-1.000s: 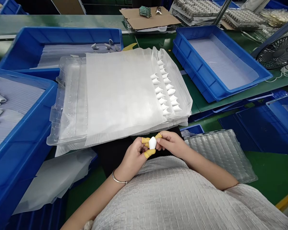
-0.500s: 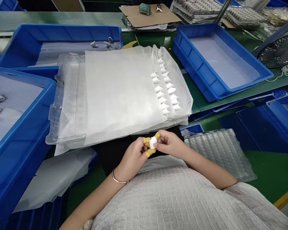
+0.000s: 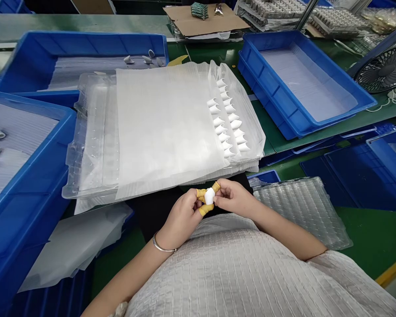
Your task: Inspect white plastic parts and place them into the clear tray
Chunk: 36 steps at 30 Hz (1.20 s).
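Two hands pinch a small white plastic cap point(image 3: 209, 196) just in front of the near edge of the big clear plastic tray point(image 3: 94, 132).
The left hand point(image 3: 181, 215) and right hand point(image 3: 234, 198) nip it with fingertips in yellow rubber covers point(image 3: 206, 210). It looks light, hard and smooth, so it could slip; gripping its two flat sides seems best. It may be hollow, but it is too small to tell. More white caps point(image 3: 227, 123) stand in rows on the tray's right side, beside a thin frosty sheet point(image 3: 165, 127).
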Each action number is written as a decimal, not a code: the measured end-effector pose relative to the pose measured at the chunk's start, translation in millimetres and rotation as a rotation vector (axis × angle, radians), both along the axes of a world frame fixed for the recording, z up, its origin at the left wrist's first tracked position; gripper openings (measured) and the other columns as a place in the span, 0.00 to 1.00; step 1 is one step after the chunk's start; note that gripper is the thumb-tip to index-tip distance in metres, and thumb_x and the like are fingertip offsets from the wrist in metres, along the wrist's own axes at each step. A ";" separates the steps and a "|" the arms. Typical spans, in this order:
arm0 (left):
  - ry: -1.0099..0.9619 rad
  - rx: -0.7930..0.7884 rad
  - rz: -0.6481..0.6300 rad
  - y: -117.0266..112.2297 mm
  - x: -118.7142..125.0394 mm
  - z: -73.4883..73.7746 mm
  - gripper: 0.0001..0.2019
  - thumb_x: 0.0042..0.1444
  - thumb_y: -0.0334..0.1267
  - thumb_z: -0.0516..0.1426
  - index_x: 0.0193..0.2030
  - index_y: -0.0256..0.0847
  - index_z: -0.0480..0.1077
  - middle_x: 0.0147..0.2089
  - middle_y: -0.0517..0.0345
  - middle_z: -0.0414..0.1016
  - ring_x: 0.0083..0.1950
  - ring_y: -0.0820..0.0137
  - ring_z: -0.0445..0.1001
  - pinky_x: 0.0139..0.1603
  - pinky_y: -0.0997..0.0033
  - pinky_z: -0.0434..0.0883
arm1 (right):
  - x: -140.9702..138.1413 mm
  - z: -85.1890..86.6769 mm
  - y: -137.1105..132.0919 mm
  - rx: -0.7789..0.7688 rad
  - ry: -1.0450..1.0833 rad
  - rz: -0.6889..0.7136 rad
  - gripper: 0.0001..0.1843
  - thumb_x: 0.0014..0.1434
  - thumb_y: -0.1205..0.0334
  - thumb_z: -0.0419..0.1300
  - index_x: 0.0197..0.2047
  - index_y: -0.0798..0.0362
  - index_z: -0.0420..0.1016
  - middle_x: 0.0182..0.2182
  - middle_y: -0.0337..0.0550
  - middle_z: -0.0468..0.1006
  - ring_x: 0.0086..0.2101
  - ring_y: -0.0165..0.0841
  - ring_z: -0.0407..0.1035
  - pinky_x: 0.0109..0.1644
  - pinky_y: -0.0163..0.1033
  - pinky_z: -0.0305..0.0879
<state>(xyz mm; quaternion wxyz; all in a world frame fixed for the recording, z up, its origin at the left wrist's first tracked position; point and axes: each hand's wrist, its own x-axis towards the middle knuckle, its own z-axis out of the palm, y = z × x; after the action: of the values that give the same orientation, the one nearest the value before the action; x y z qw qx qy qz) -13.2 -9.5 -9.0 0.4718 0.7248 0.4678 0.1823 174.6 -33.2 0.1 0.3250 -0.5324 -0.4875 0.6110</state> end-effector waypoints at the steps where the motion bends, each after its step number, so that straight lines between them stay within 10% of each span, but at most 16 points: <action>1: 0.002 0.012 -0.003 0.1 0.1 -0.1 0.07 0.57 0.41 0.59 0.35 0.41 0.66 0.29 0.62 0.68 0.29 0.71 0.66 0.28 0.72 0.61 | -0.4 0.1 -0.2 0.001 -0.012 -0.004 0.07 0.54 0.64 0.61 0.33 0.53 0.65 0.25 0.33 0.67 0.24 0.26 0.60 0.26 0.32 0.56; 23: -0.150 -0.215 0.063 -1.3 1.4 3.2 0.10 0.53 0.42 0.62 0.37 0.41 0.67 0.31 0.63 0.70 0.29 0.73 0.67 0.29 0.72 0.66 | 1.4 1.9 3.1 -0.104 0.138 -0.057 0.02 0.52 0.64 0.56 0.31 0.54 0.69 0.22 0.36 0.73 0.23 0.28 0.66 0.31 0.36 0.65; 31: -0.029 -0.033 0.030 1.3 3.5 3.5 0.08 0.55 0.41 0.61 0.34 0.41 0.66 0.30 0.62 0.69 0.29 0.72 0.67 0.28 0.72 0.63 | -5.1 -0.6 -2.0 0.108 -0.207 -0.071 0.19 0.53 0.51 0.68 0.31 0.51 0.63 0.25 0.33 0.66 0.26 0.28 0.59 0.27 0.33 0.54; 36: -0.110 -0.156 0.064 0.8 3.1 4.1 0.10 0.54 0.42 0.62 0.36 0.41 0.67 0.31 0.62 0.69 0.30 0.72 0.67 0.30 0.72 0.65 | -2.0 -2.4 3.4 0.077 -0.023 -0.049 0.19 0.64 0.48 0.56 0.28 0.53 0.65 0.23 0.37 0.70 0.25 0.28 0.64 0.29 0.35 0.60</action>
<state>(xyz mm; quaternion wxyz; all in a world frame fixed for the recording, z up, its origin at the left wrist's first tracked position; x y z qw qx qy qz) -10.1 -8.7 -4.9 0.5459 0.6592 0.4770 0.2000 172.6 -29.8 -2.2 0.3544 -0.5383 -0.5011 0.5775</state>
